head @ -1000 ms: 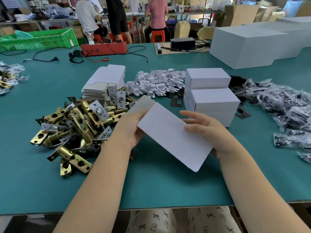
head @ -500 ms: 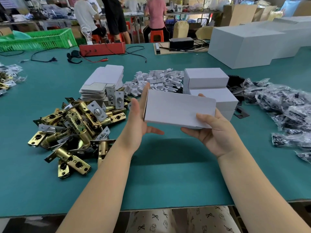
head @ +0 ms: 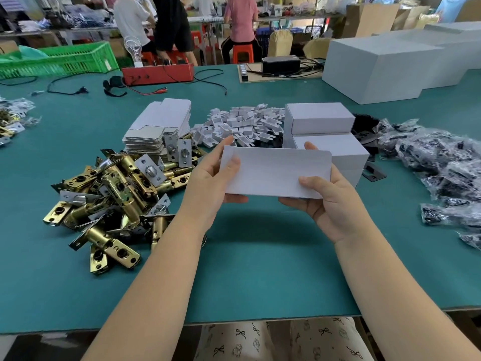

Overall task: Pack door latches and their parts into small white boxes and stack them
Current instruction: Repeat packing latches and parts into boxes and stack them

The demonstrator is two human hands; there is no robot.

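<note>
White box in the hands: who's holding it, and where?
Both hands: the left hand grips the white box's left end, the right hand its right end.

green crate point(head: 65, 58), red box point(head: 158, 72), black cables point(head: 208, 79)

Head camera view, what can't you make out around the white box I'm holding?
- Inside of the white box: head view, near wall faces the camera.
- Black plates: mostly hidden behind the stacked boxes.
- Bagged parts: blurred, cut by the right edge.
</note>
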